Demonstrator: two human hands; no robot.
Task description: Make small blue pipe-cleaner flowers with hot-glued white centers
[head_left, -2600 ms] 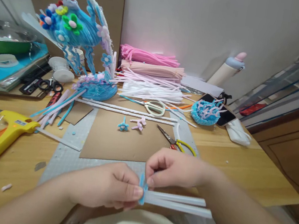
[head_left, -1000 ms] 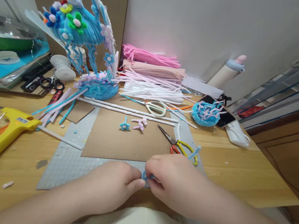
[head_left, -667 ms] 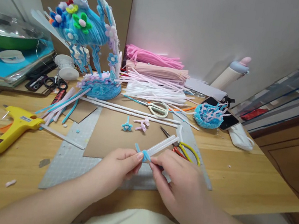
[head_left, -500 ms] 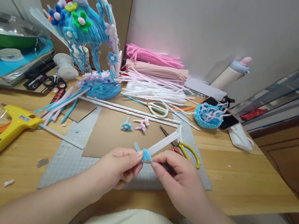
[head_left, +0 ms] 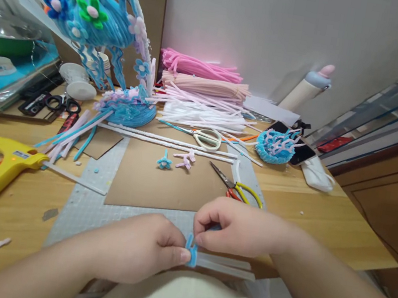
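Note:
A light-blue pipe cleaner [head_left: 192,257] is wrapped round one end of two translucent sticks [head_left: 224,265], which look like glue sticks and point right, low over my lap. My left hand [head_left: 151,247] pinches this wrapped end between thumb and fingers. Just above, the closed fingers of my right hand [head_left: 234,227] grip part of the same pipe cleaner; their tips are partly hidden. A finished blue flower [head_left: 164,162] and small pink pipe-cleaner pieces [head_left: 185,159] lie beyond on the brown cardboard [head_left: 151,189].
A yellow glue gun [head_left: 3,168] lies left. Yellow-and-red pliers [head_left: 234,187] and white-handled scissors [head_left: 208,139] rest ahead. Pink and white pipe-cleaner bundles [head_left: 205,87] line the wall. A flowered blue pipe-cleaner model [head_left: 108,29] stands back left, a blue round piece [head_left: 275,146] right.
Both hands have come down and nearer to my body. The translucent sticks have turned from slanting up and away to lying nearly level, pointing right. My right hand has moved above the wrap.

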